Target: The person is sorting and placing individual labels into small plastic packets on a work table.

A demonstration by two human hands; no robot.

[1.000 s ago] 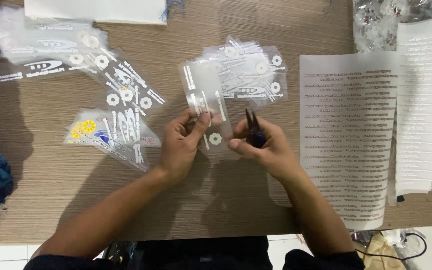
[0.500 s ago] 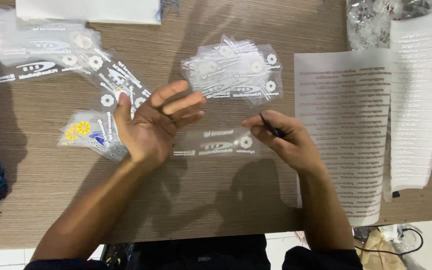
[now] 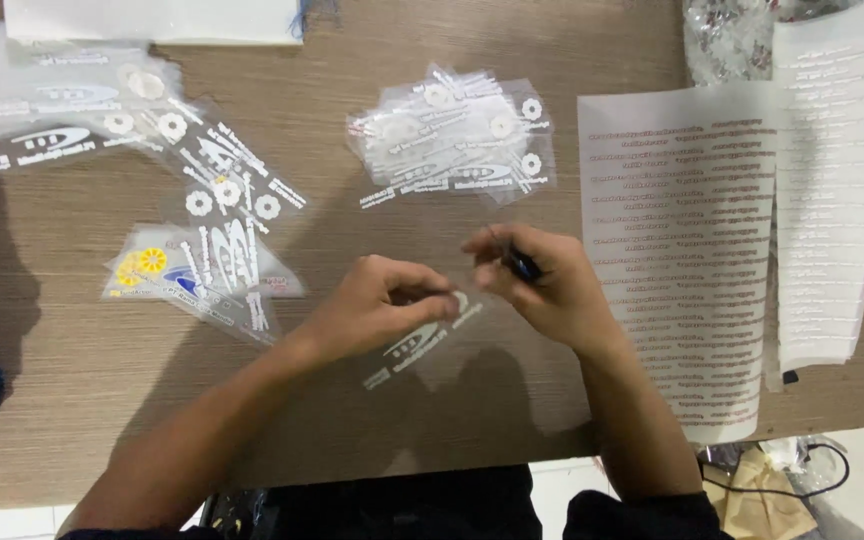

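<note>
A clear printed film strip lies under the left hand, which pinches its upper end, while the right hand, just beside it, grips dark scissors.

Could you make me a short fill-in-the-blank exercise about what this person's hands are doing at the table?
1. The left hand presses a clear printed sheet onto the ____ table.
2. The right hand grips a small ____-coloured tool.
3. The long paper sheets of printed lines lie on the person's ____ side.

Missing words: wooden; dark; right
</note>
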